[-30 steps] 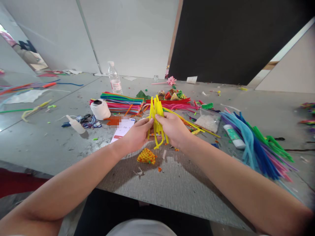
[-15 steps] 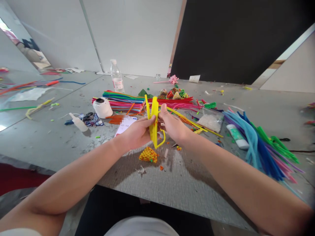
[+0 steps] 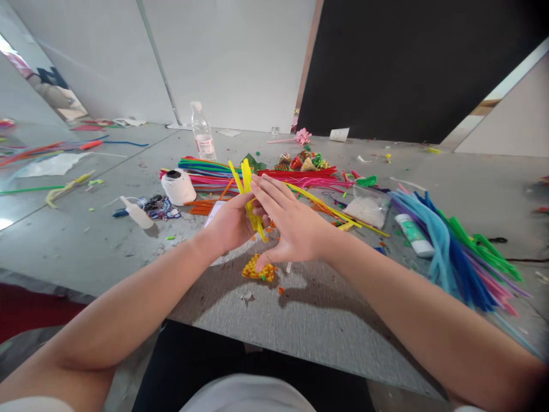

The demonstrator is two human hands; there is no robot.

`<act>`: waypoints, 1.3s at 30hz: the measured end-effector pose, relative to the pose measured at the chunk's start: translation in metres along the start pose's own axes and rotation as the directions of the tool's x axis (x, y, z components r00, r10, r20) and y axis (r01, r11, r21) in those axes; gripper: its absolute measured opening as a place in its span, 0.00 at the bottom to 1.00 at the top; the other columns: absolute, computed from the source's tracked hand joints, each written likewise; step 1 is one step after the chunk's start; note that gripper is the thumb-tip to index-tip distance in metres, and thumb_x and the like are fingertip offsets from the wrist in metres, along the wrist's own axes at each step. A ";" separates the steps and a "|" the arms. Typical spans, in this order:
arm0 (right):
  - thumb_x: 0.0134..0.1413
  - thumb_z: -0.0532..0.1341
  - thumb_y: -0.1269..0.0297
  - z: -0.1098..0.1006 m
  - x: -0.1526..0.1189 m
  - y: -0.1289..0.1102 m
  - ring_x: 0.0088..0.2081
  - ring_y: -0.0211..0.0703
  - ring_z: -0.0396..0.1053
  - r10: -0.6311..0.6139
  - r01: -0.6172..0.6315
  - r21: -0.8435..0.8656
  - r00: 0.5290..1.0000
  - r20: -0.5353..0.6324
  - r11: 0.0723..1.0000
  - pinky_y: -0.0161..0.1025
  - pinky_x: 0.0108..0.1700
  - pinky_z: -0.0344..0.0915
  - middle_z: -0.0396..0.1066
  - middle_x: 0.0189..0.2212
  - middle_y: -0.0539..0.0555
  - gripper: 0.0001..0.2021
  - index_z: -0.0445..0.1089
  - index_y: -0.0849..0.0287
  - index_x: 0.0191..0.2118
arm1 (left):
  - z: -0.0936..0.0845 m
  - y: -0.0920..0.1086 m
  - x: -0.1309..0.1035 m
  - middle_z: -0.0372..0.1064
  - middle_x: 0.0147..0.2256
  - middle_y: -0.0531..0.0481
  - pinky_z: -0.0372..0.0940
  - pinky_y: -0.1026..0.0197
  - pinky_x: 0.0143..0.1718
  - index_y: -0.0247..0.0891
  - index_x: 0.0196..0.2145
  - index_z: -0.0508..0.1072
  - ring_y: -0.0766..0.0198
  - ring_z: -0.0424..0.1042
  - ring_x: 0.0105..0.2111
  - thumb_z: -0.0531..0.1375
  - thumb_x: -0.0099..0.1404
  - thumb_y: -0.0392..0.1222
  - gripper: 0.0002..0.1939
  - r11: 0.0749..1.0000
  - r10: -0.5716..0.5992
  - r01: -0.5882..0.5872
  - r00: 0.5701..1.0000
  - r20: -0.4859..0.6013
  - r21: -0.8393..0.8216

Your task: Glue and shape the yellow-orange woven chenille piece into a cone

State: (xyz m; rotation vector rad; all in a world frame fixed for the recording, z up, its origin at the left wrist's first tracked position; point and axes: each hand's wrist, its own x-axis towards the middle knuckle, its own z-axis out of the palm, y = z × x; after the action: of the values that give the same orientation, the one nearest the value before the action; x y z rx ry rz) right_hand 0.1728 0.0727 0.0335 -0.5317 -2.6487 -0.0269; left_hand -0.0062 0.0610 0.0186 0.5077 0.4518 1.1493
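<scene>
My left hand (image 3: 230,224) is closed around a small bundle of yellow pipe cleaners (image 3: 247,178), held tilted above the table with the upper ends fanned apart. My right hand (image 3: 298,224) is stretched flat beside the bundle, thumb spread downward. Its fingertips are at the bundle's right side; whether they press on it is hard to tell. Under the right thumb, on the table, lies a yellow, orange-dotted triangular piece (image 3: 253,271). A phone (image 3: 213,213) lies partly hidden behind my left hand.
Behind my hands lie bundles of coloured pipe cleaners (image 3: 295,173). A white spool (image 3: 179,187), a squeeze bottle (image 3: 137,213) and a water bottle (image 3: 202,134) stand or lie leftward. To the right are a bag of clear bits (image 3: 366,209), a tube (image 3: 414,234) and blue stems (image 3: 465,269).
The yellow bundle has moved left and tilted, its upper ends leaning left. My right hand has shifted left and turned, its fingers extended and its thumb lowered over the dotted piece.
</scene>
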 end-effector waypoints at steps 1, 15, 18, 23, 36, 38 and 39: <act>0.44 0.64 0.25 0.001 0.000 0.001 0.76 0.74 0.34 -0.010 0.010 -0.023 1.000 0.002 1.000 0.69 0.74 0.40 0.41 0.74 0.81 0.70 0.38 0.78 0.75 | 0.000 0.000 0.000 0.62 0.21 0.58 0.68 0.66 0.26 0.36 0.32 0.72 0.72 0.66 0.19 0.58 0.72 0.36 0.09 1.000 -0.016 0.016 1.000 -0.010 -0.019; 0.44 0.70 0.32 0.002 0.002 -0.005 0.73 0.74 0.44 -0.056 0.054 -0.078 0.998 -0.031 0.996 0.70 0.72 0.48 0.50 0.71 0.79 0.63 0.48 0.74 0.73 | 0.003 -0.007 0.000 0.73 0.28 0.56 0.69 0.69 0.28 0.36 0.42 0.76 0.71 0.73 0.23 0.64 0.65 0.30 0.08 0.986 0.061 -0.043 0.992 -0.112 0.159; 0.47 0.67 0.30 0.005 0.004 -0.002 0.72 0.74 0.46 -0.043 0.038 -0.062 0.996 -0.076 0.997 0.71 0.71 0.50 0.53 0.70 0.79 0.60 0.51 0.73 0.72 | 0.004 -0.008 -0.002 0.72 0.29 0.57 0.65 0.73 0.23 0.36 0.44 0.75 0.76 0.69 0.21 0.63 0.63 0.26 0.13 0.990 0.073 -0.065 0.995 -0.064 0.128; 0.48 0.61 0.26 0.011 0.005 -0.001 0.68 0.72 0.55 -0.014 0.004 -0.055 0.984 -0.175 0.998 0.70 0.67 0.57 0.61 0.66 0.76 0.54 0.62 0.70 0.67 | 0.001 -0.011 -0.002 0.70 0.28 0.56 0.64 0.75 0.22 0.36 0.41 0.74 0.76 0.68 0.21 0.64 0.63 0.28 0.09 0.990 0.044 -0.045 0.999 0.011 0.130; 0.48 0.71 0.36 -0.004 0.006 -0.001 0.68 0.65 0.62 0.567 -0.210 0.753 0.785 -0.251 0.624 0.64 0.61 0.70 0.59 0.68 0.68 0.49 0.51 0.53 0.69 | -0.001 -0.007 -0.018 0.62 0.29 0.57 0.61 0.74 0.15 0.40 0.37 0.66 0.73 0.64 0.21 0.69 0.65 0.43 0.13 0.871 -0.367 0.251 0.904 0.219 0.422; 0.52 0.71 0.45 -0.008 0.010 -0.003 0.55 0.59 0.75 0.649 -0.156 0.880 0.734 -0.201 0.449 0.60 0.55 0.76 0.73 0.56 0.61 0.40 0.54 0.51 0.64 | 0.001 -0.007 -0.021 0.60 0.29 0.58 0.59 0.73 0.12 0.43 0.40 0.65 0.74 0.60 0.18 0.66 0.68 0.47 0.13 0.812 -0.473 0.324 0.852 0.223 0.486; 0.52 0.72 0.48 -0.010 0.011 -0.005 0.49 0.56 0.78 0.673 -0.136 0.907 0.715 -0.188 0.398 0.59 0.51 0.78 0.77 0.49 0.57 0.37 0.56 0.50 0.62 | 0.002 -0.006 -0.022 0.59 0.28 0.59 0.56 0.74 0.11 0.44 0.41 0.64 0.75 0.56 0.16 0.65 0.69 0.48 0.13 0.783 -0.518 0.361 0.829 0.210 0.507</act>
State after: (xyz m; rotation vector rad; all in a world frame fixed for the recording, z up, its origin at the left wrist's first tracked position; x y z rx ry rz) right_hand 0.1663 0.0713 0.0473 -0.6879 -1.5493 1.0944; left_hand -0.0084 0.0381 0.0180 0.9320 0.5034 0.4666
